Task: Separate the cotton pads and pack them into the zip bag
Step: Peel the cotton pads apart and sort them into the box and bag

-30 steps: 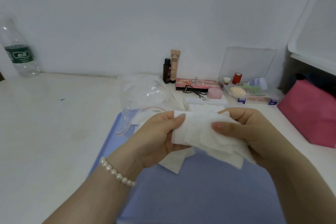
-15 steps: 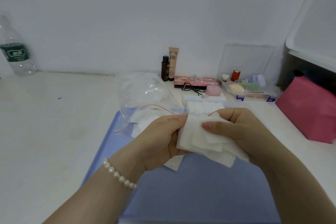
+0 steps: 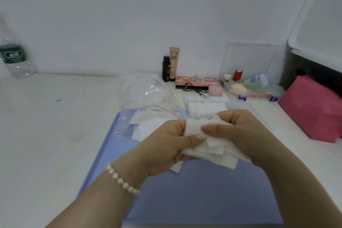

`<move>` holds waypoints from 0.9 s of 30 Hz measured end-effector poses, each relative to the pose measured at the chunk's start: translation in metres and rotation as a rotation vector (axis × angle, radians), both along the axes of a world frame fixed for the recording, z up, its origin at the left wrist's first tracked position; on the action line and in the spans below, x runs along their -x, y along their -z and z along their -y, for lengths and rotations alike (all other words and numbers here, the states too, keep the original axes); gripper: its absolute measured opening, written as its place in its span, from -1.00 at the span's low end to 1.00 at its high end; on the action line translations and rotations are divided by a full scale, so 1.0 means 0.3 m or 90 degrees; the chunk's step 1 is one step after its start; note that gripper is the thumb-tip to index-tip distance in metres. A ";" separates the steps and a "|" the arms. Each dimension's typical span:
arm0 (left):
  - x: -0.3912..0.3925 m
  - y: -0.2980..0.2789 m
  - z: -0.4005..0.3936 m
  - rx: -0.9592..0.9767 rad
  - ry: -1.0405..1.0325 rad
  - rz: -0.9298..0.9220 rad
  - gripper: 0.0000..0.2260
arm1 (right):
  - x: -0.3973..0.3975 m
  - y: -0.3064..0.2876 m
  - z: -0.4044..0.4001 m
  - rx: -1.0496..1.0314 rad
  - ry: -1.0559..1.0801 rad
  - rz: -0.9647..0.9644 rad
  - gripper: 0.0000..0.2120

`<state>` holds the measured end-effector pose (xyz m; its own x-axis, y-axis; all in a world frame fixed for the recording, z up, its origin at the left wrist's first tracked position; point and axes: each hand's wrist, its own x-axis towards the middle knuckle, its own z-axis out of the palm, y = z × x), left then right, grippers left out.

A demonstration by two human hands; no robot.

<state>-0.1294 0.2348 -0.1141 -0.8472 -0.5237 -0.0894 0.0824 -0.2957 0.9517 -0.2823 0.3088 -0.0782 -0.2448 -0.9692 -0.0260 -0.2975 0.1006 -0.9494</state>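
Observation:
Both hands hold a fanned bunch of white square cotton pads (image 3: 212, 149) above the blue tray (image 3: 194, 200). My left hand (image 3: 166, 146), with a pearl bracelet at the wrist, pinches the bunch's left edge with its thumb on top. My right hand (image 3: 238, 135) grips the right side, its thumb lying across the pads. Behind the hands lies a clear zip bag (image 3: 142, 98) with a red seal line, and several pads (image 3: 148, 126) sit at its mouth. A stack of pads in a clear wrapper (image 3: 205, 108) lies behind my right hand.
A water bottle (image 3: 13, 55) stands far left. Against the wall are a dark bottle (image 3: 166, 68), a BB tube (image 3: 174, 64), a palette (image 3: 196, 81), a pink jar (image 3: 215, 90) and a clear box (image 3: 249, 87). At the right sits a pink pouch (image 3: 314, 109).
The bunch of pads has been drawn together into a tighter stack between my hands. My left thumb has slid further onto the top pad.

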 end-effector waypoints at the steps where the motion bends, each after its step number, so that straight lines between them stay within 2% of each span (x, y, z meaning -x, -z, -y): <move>1: 0.001 0.002 0.002 -0.008 -0.004 -0.005 -0.71 | -0.002 -0.002 0.000 0.004 -0.001 0.014 -0.84; 8: 0.004 -0.006 0.009 -0.033 -0.070 -0.033 -0.75 | 0.019 -0.004 0.001 0.004 -0.012 0.174 -0.84; 15: 0.003 -0.023 0.009 -0.065 -0.138 -0.080 -0.76 | 0.050 -0.005 -0.002 0.022 0.013 0.196 -0.88; 19: 0.007 -0.029 0.016 -0.085 -0.200 -0.114 -0.76 | 0.064 -0.009 -0.008 0.096 0.054 0.233 -0.77; 22: 0.012 -0.025 0.013 -0.084 -0.216 -0.104 -0.77 | 0.056 -0.012 -0.013 0.142 0.021 0.264 -0.72; 24: 0.014 -0.018 0.008 -0.069 -0.208 -0.081 -0.77 | 0.034 -0.010 -0.015 0.151 -0.021 0.257 -0.78; 27: 0.018 -0.007 0.001 -0.017 -0.178 -0.048 -0.75 | 0.006 0.000 -0.007 0.151 -0.030 0.163 -0.88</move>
